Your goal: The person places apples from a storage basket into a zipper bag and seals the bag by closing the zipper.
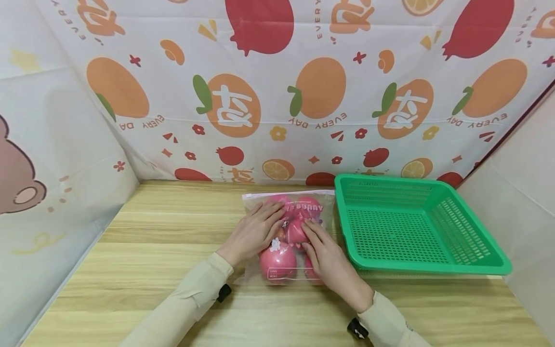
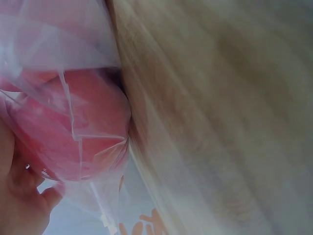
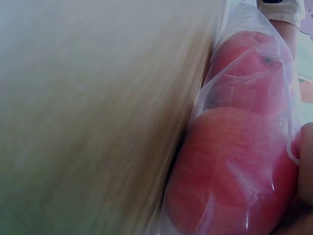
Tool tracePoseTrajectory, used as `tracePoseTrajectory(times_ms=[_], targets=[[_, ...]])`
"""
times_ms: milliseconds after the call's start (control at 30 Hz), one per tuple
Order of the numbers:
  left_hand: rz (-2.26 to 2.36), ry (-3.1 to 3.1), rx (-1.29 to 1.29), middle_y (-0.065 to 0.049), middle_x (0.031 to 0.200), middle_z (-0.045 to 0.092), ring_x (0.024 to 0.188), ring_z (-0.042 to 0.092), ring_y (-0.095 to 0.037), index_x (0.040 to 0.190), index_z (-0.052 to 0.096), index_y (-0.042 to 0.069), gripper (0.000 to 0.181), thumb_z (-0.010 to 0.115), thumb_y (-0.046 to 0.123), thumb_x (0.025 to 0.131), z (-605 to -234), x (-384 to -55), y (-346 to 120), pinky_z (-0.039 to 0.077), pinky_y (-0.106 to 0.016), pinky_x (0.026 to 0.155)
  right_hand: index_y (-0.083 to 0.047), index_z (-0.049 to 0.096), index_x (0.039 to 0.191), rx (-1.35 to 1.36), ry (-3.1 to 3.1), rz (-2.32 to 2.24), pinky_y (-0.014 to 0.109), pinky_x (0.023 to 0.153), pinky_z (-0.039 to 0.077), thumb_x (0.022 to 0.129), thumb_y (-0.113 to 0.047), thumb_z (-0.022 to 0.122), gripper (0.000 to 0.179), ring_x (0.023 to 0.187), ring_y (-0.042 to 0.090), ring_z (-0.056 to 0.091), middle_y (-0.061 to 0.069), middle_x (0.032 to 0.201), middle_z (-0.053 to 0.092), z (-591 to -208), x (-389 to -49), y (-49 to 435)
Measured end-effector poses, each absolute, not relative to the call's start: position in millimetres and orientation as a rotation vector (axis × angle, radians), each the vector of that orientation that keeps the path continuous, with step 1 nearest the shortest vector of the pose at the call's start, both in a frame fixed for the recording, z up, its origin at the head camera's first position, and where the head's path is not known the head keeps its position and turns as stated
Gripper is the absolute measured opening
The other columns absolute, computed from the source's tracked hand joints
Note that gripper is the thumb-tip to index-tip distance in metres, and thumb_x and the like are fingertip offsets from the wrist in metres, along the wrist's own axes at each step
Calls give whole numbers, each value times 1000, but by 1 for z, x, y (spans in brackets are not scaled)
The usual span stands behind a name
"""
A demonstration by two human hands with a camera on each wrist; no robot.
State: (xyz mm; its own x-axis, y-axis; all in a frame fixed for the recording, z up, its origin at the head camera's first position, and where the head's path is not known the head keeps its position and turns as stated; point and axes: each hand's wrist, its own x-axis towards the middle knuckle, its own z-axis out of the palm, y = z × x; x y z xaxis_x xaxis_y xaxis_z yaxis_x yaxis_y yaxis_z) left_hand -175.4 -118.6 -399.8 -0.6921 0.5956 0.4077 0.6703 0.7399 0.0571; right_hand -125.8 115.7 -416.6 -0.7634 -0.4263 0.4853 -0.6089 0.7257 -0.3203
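A clear zip bag (image 1: 321, 274) with white and pink print lies flat on the table, its zip edge toward the back wall. Inside are several round pinkish-red fruits (image 1: 278, 262) that look like apples; the right wrist view shows streaky fruit (image 3: 230, 166) through the plastic. My left hand (image 1: 253, 232) rests on the bag's left side, fingers extended over the upper fruit. On the right side, my right hand (image 1: 328, 258) lies over the bag with its fingertips on the middle fruit. Both hands hide parts of the contents.
A green plastic basket (image 1: 427, 266) with perforated walls stands right of the bag, close beside it. The wooden table (image 1: 173, 231) extends to the left and front. Behind it hangs a fruit-printed cloth (image 1: 277, 140), with pale sheets at both sides.
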Motion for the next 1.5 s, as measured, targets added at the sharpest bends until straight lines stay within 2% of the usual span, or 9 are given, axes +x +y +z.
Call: tracePoseTrajectory(times_ms=[133,333,533,733,967,1233,1400,1500], targets=[[-268,-2601,-978,-15,152,52,144,46,-33,143,57,3,44,55,26,105,-399,-174,-117,34,-54,122,-4,52,147,794,-2592,635,45,113,45,101,-21,64,50,140,31,50,15,149,53,-415,-124,117],[-387,-2723,-974,-13,161,40,151,35,-30,151,47,3,51,47,32,108,-395,-173,-114,25,-53,127,-3,46,151,799,-2636,615,50,117,39,104,-23,59,52,145,32,45,15,156,46,-414,-122,120],[-490,-2832,-988,-11,166,30,155,24,-27,156,38,4,58,45,36,108,-392,-175,-113,17,-51,129,2,44,151,824,-2616,548,52,118,39,105,-20,57,52,147,33,41,19,158,43,-415,-119,121],[-491,-2882,-995,-11,168,25,157,20,-28,158,34,5,60,44,37,108,-387,-180,-115,14,-50,130,3,42,152,842,-2604,483,53,118,39,104,-22,58,56,147,35,40,20,158,42,-414,-123,121],[-413,-2855,-986,-13,165,31,155,26,-31,155,38,3,58,46,36,108,-386,-181,-118,20,-53,128,-1,37,155,863,-2684,548,51,121,35,107,-26,54,57,150,31,36,16,162,37,-414,-128,121],[-365,-2823,-961,-13,161,39,152,31,-33,153,44,5,55,47,35,108,-386,-177,-119,25,-55,126,-5,41,155,878,-2750,456,52,122,33,107,-34,53,58,151,29,35,15,162,37,-406,-121,122],[-324,-2765,-959,-13,157,45,149,38,-35,148,52,8,49,49,34,107,-382,-169,-123,28,-56,124,-7,51,149,880,-2703,424,50,121,36,104,-39,57,55,147,25,42,12,156,47,-397,-115,121],[-309,-2724,-968,-12,154,50,146,42,-35,146,55,9,47,52,34,106,-378,-164,-124,31,-56,123,-8,57,144,901,-2629,441,48,118,41,101,-37,63,52,142,25,49,11,151,53,-391,-111,123]])
